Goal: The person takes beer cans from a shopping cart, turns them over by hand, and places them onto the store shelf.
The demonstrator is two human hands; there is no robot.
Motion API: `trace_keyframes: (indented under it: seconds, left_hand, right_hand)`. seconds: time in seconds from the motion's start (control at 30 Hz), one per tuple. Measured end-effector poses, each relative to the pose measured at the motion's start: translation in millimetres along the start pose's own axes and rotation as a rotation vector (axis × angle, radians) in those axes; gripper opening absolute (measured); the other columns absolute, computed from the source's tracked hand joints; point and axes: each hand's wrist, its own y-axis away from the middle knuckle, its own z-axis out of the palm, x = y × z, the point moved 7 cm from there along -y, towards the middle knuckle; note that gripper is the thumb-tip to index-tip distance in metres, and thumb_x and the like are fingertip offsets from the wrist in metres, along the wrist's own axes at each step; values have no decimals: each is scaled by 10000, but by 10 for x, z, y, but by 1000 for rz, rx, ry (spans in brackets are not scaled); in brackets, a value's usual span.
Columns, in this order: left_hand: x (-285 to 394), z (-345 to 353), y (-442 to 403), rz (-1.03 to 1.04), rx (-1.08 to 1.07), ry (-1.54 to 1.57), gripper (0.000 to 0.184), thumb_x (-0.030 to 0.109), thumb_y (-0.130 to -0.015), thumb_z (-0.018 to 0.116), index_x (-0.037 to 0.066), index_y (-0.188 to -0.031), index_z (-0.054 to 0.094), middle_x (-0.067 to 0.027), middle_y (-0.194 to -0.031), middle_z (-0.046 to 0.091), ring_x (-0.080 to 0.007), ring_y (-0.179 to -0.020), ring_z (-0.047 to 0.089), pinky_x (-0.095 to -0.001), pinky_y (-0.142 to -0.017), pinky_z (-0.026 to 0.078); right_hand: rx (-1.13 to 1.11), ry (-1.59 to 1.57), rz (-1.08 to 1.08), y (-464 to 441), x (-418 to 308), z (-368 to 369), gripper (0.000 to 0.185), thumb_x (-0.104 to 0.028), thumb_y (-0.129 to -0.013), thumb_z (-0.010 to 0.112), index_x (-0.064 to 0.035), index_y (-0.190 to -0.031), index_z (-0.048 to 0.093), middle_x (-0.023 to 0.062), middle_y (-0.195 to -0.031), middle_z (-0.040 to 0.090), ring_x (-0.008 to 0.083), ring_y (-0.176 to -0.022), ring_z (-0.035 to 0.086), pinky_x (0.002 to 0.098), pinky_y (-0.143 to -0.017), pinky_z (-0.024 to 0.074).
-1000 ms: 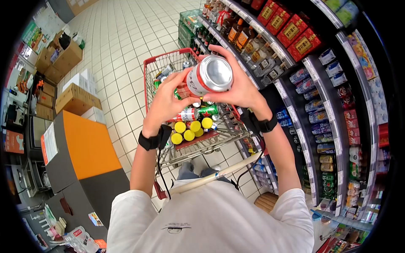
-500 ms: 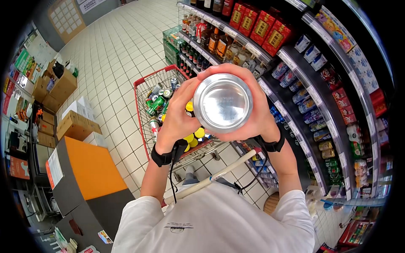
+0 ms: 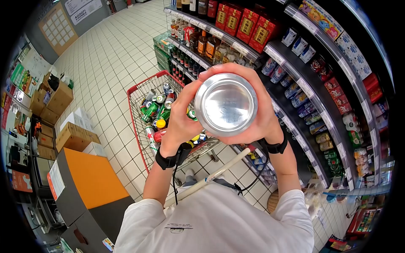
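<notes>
Silver-bottomed can (image 3: 226, 104) held base toward the camera, mid-frame

The can sits just above the centre of the frame, its round metal base facing the viewer and faint print showing near the middle of it. Both hands grasp it: the left hand (image 3: 181, 116) presses against its left side, thumb near the lower left, while the right hand (image 3: 268, 111) curves around the right side with fingers arching over the top edge. The can's side wall is hidden. Each wrist wears a black strap (image 3: 276, 147).

Left of centre, below the hands' height, stands a red-rimmed shopping cart (image 3: 145, 81) with a jumble of drinks inside, including a green can (image 3: 150, 110) and a yellow cap (image 3: 160, 123). A pale bar (image 3: 211, 176) crosses the lower middle, in front of the white shirt (image 3: 223, 223).

Shelving (image 3: 303, 86) fills the right, with red boxes (image 3: 263, 33) at upper right. An orange-topped desk (image 3: 90, 177) stands lower left, cardboard boxes (image 3: 79, 139) beyond it.
</notes>
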Motion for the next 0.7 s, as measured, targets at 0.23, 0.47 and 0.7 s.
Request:
trace_keyframes:
  seconds: [0.23, 0.47, 0.7]
  left_hand:
    - [2, 24, -51, 13, 10, 5, 779, 99, -685, 844, 20, -1384, 509, -154, -1305, 608, -269, -1172, 614, -375, -1000, 474]
    - [-226, 108, 9, -165, -59, 170, 895, 123, -656, 904, 37, -1426, 455, -118, -1339, 583, -208, -1223, 569, -350, -1026, 454]
    - [-99, -180, 12, -9, 44, 131, 929, 111, -565, 964, 16, -1351, 480, -133, -1343, 564, -229, -1195, 594, -386, -1042, 482]
  right_hand:
    - [70, -54, 11, 12, -32, -89, 997, -158, -597, 935, 17, -1409, 384, 214, -1302, 581, 296, -1211, 594, 421, -1017, 486]
    - [121, -212, 14, -29, -114, -133, 1028, -212, -575, 944, 27, -1401, 380, 222, -1263, 593, 314, -1183, 606, 439, -1006, 489]
    - [103, 6, 97, 93, -85, -515, 1013, -212, -512, 996, 18, -1357, 487, 140, -1317, 564, 233, -1206, 550, 371, -1040, 430]
